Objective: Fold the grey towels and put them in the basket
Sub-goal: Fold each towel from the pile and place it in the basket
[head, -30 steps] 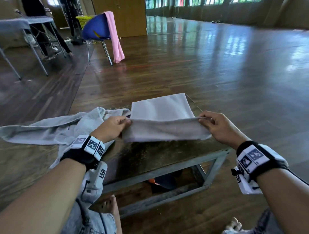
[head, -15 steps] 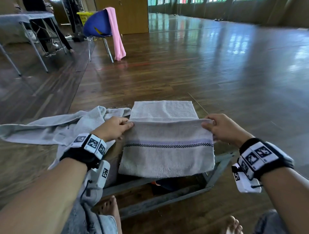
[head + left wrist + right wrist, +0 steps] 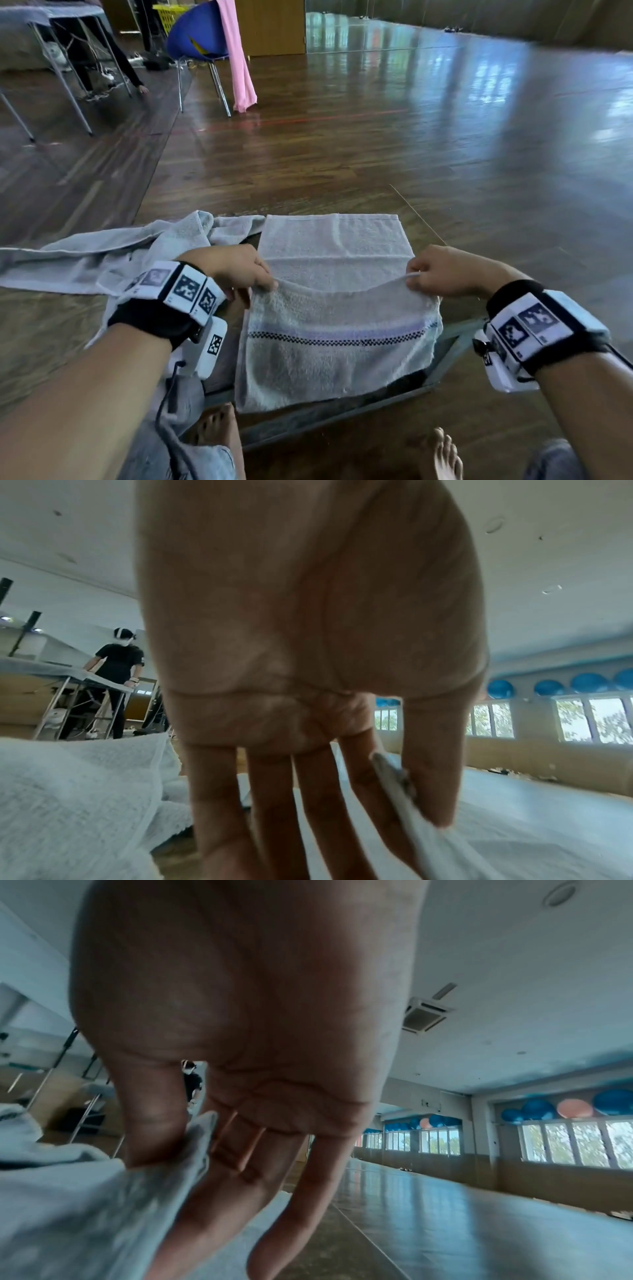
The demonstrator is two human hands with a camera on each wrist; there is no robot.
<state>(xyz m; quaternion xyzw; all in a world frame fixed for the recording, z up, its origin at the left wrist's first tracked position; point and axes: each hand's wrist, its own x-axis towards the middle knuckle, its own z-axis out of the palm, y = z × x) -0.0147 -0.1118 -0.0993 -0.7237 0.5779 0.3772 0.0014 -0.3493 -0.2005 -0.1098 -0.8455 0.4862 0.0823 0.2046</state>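
Note:
A grey towel [image 3: 335,329] with a checkered stripe lies on the low wooden table [image 3: 226,346], its near part hanging over the front edge. My left hand [image 3: 239,270] pinches its left corner between thumb and forefinger; the left wrist view shows the towel's edge [image 3: 404,791] held there. My right hand [image 3: 438,272] pinches the right corner, with the towel [image 3: 103,1204] under the thumb in the right wrist view. The held edge sags between both hands. A second grey towel [image 3: 102,253] lies crumpled to the left. No basket for the towels is identifiable.
The table's metal frame [image 3: 448,349] shows at the front right. My bare feet [image 3: 219,428] are just below it. Far back stand a blue chair [image 3: 198,34] draped with pink cloth [image 3: 239,61], a yellow crate [image 3: 168,13] and a folding table [image 3: 51,20] with a person behind it.
Both hands drew the pinched towel edge toward me and lowered it. The towel, folded short before, now lies longer with its striped end hanging over the front edge.

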